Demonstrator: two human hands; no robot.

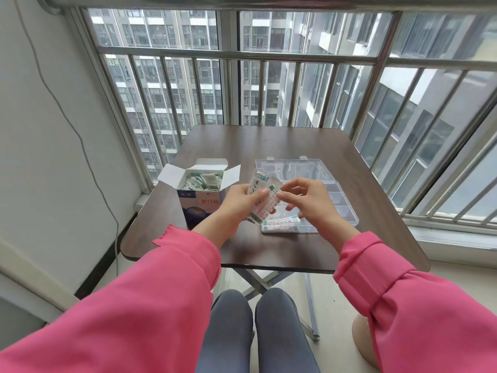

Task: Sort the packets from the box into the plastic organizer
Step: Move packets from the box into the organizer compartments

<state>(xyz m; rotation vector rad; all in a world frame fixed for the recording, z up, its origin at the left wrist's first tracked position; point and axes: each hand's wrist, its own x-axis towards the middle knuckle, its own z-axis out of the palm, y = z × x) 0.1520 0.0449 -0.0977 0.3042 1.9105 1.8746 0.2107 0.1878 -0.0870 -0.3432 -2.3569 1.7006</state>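
A white and blue cardboard box [200, 203] stands open on the left of the table, full of small packets [203, 182]. To its right lies a clear plastic organizer [341, 203] with its lid folded back. My left hand [236, 204] grips a fanned bunch of white packets [262, 200] above the table between box and organizer. My right hand [309, 203] pinches the top packet of that bunch with thumb and forefinger. Several packets [282, 223] lie in the organizer's nearest compartment.
The dark wooden folding table [269, 246] stands against a barred window [295, 55] with tall buildings outside. A white wall with a hanging cable [80, 146] is on the left. My knees [255, 332] are under the table's front edge.
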